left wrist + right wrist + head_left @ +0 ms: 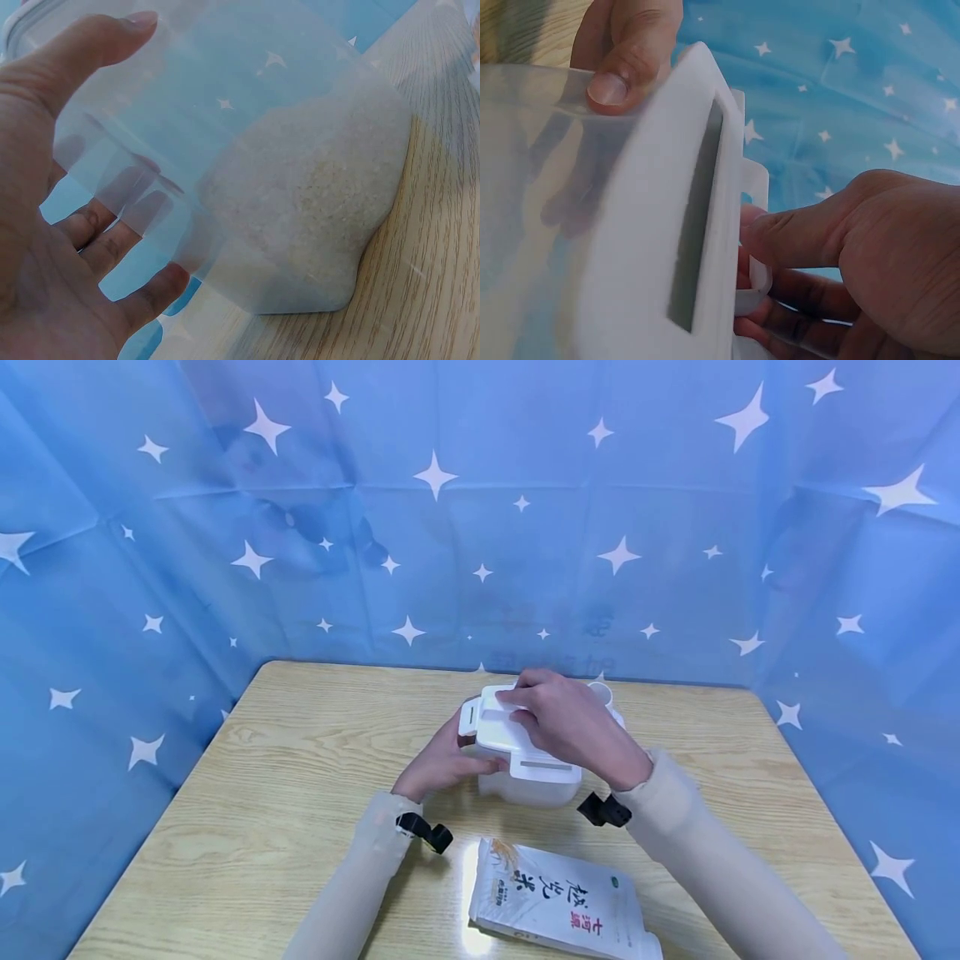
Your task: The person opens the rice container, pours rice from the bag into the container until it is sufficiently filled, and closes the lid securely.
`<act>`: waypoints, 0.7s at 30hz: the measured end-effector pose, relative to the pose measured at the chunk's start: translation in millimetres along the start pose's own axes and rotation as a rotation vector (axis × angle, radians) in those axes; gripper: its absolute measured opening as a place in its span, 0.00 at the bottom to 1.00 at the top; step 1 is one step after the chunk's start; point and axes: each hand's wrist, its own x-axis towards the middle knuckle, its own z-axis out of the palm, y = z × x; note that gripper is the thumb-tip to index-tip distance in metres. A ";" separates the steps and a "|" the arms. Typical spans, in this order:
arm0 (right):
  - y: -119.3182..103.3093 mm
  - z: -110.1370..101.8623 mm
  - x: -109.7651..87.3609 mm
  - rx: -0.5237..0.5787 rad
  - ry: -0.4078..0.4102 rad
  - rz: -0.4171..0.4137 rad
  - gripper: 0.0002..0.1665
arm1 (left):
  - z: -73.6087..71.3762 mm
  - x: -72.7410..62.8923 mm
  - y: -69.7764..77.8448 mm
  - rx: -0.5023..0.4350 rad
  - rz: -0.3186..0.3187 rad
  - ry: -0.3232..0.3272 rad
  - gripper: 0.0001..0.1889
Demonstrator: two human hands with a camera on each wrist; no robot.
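A translucent plastic rice container (300, 247) with loose rice (330, 180) in its lower part is at the table's middle. On top is a white lid (498, 735) with slotted side latches (697, 217). My left hand (450, 758) grips the container's left side, thumb on the near wall and fingers round the far one. Over the lid, my right hand (558, 714) has its thumb and fingers round a white loop handle (756, 292); part of that grip is hidden in the head view.
A white printed rice bag (558, 902) lies flat at the table's front. Beside my right hand a round white rim (601, 693) shows; its kind is unclear. Wood-grain tabletop (300, 760) extends to both sides, with a blue star-patterned curtain (480, 527) behind it.
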 end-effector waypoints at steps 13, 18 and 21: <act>2.5 0.4 -0.8 0.033 0.015 -0.016 0.17 | 0.6 0.4 1.1 0.001 -0.008 -0.002 0.47; 1.3 0.0 0.2 0.023 0.013 -0.023 0.18 | -0.4 -0.5 2.2 0.008 -0.007 0.002 0.47; 0.8 0.2 0.9 0.019 0.002 -0.025 0.18 | -0.7 -1.8 2.5 0.008 -0.018 0.002 0.47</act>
